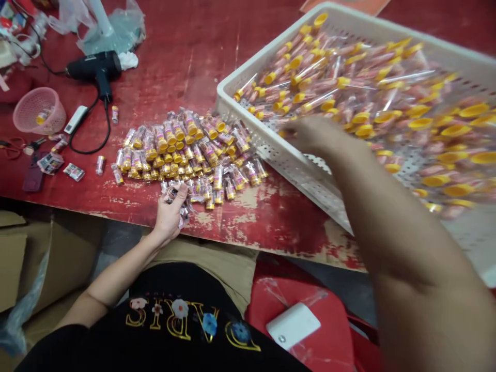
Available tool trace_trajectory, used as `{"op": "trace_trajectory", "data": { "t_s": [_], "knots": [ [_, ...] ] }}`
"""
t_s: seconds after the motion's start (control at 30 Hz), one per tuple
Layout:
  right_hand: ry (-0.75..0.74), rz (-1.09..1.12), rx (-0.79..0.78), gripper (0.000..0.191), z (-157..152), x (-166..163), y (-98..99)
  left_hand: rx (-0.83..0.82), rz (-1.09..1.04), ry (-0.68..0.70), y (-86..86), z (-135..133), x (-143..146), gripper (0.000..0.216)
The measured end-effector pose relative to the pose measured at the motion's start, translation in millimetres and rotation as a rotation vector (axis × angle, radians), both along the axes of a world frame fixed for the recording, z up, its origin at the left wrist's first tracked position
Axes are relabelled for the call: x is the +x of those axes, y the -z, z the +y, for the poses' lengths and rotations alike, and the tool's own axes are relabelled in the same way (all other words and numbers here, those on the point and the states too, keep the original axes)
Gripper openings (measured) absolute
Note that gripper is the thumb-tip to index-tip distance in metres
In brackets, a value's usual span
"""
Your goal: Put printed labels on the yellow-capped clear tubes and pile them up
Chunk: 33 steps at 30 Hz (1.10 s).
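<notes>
At the table's front edge my left hand (169, 213) is closed around a few small plastic-wrapped tubes (183, 213), partly hidden by its fingers. Just beyond it lies a pile of wrapped tubes (186, 150) with yellow ends. My right hand (310, 135) reaches over the near-left wall of a white plastic crate (267, 147). Motion blurs that hand, so its fingers and anything in them are unclear. Inside the crate lie many pink tubes with yellow caps (362, 129) in clear film.
A black heat gun (95, 68) with a looped cord lies at the back left. Near it stand a pink basket (41, 111) and red-handled scissors (13, 148). Cardboard boxes (62, 258) sit below left. A red stool (302, 330) carries a white box (293, 325).
</notes>
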State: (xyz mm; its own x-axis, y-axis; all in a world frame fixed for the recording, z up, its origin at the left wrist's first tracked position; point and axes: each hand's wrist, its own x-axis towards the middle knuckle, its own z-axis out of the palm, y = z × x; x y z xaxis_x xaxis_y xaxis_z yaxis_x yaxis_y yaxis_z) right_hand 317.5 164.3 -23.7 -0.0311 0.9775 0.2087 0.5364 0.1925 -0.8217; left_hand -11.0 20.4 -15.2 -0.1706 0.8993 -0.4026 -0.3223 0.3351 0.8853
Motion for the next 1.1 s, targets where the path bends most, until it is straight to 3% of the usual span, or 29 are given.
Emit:
{"op": "trace_trajectory", "data": {
  "t_s": [0.1,0.17,0.23,0.3,0.4,0.5,0.63,0.73,0.87,1.03,1.1],
  "knots": [
    [0.117,0.237,0.187,0.017,-64,-31,-31.4,0.043,0.014,0.011,0.9,-3,-2,0.051],
    [0.056,0.457,0.19,0.029,-111,-67,-49.1,0.068,0.02,0.021,1.3,-4,0,0.05],
    [-0.002,0.566,0.176,0.031,-148,-107,-54.5,0.096,0.019,0.035,1.7,-6,3,0.049],
    [0.033,0.58,0.225,0.032,-170,-139,-47.3,0.108,0.007,0.058,2.4,-7,5,0.049],
    [0.155,0.537,0.302,0.035,-184,-163,-27.1,0.096,-0.001,0.095,3.1,-10,5,0.048],
    [0.255,0.538,0.381,0.04,-190,-165,-13.1,0.123,0.044,0.129,3.8,-11,2,0.046],
    [0.192,0.519,0.429,0.045,-199,-162,-10.0,0.158,0.087,0.149,6.1,-11,-1,0.044],
    [0.151,0.373,0.455,0.046,-205,-159,-11.7,0.123,0.05,0.178,7.4,-10,-2,0.044],
    [0.126,0.353,0.406,0.046,-214,-157,-9.3,0.13,0.056,0.221,3.9,-12,-3,0.045],
    [0.25,0.259,0.472,0.047,-221,-171,4.1,-0.006,-0.142,0.305,-6.4,-20,1,0.047],
    [0.323,0.315,0.507,0.047,-221,-181,9.9,-0.078,-0.216,0.314,-8.5,-22,4,0.045]
  ]
}}
